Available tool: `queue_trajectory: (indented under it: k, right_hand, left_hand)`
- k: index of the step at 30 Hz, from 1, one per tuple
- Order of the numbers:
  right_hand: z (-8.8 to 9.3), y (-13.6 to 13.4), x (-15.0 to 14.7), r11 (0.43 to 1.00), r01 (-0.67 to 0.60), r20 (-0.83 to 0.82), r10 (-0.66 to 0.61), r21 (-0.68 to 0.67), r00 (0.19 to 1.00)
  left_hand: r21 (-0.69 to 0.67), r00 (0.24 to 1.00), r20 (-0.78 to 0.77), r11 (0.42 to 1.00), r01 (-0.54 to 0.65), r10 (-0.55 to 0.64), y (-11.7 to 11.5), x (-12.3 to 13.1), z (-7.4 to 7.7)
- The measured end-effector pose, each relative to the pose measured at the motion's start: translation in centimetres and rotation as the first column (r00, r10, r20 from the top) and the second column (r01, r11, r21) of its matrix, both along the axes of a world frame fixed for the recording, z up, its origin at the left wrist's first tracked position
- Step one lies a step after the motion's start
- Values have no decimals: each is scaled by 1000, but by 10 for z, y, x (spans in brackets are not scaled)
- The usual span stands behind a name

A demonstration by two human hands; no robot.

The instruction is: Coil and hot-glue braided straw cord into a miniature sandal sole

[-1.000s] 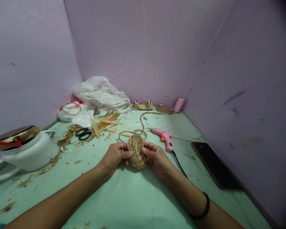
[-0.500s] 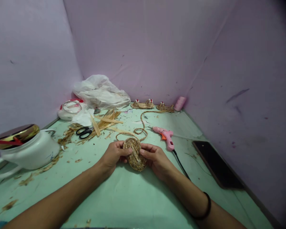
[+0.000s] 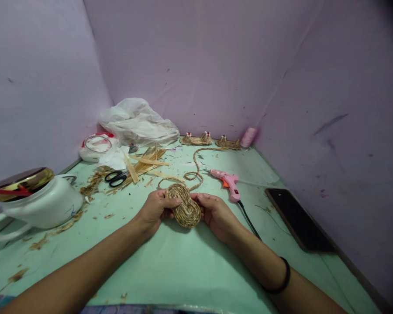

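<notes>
Between my two hands is a coiled piece of braided straw rope [image 3: 186,211], narrowed at its middle like a small shoe sole. My left hand [image 3: 157,208] grips its left side, thumb lying across the front. At the right edge, my right hand [image 3: 214,213] pinches the coil, with the fingertips partly behind it. A loose length of straw rope [image 3: 196,162] trails from behind the coil and loops back toward the far wall. Beyond my right hand lies a pink glue gun [image 3: 227,182] on its side, its nozzle pointing left.
Black-handled scissors [image 3: 115,178] lie by dry straw strips [image 3: 147,163]. A white pot [image 3: 49,205] stands at left, a phone [image 3: 299,218] at right. Along the back are a plastic bag [image 3: 139,122], small straw slippers [image 3: 196,139] and a pink thread spool [image 3: 249,137].
My right thumb has moved off the front of the coil to its right edge. The coil has shifted slightly up and left, showing more of its face.
</notes>
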State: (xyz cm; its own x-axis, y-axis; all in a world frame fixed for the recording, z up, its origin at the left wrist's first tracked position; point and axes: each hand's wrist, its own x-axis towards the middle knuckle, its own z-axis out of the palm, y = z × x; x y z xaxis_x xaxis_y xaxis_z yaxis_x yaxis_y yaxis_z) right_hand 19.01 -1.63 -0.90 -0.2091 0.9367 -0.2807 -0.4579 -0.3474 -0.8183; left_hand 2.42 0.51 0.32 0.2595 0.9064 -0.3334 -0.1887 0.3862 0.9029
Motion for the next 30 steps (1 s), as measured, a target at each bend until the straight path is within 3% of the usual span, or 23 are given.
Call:
queue_trajectory:
  k: [8, 23, 30]
  right_hand:
    - [4, -4, -4, 999, -40, 10, 41, -24, 999]
    - [4, -4, -3, 998, 16, 18, -14, -66, 1000]
    - [8, -8, -8, 998, -26, -70, 22, -65, 997]
  left_hand:
    - [3, 1000, 5, 1000, 0, 0, 0, 0, -2]
    - [72, 998, -43, 996, 50, -47, -5, 2, -2]
    - [117, 997, 60, 993, 31, -38, -5, 3, -3]
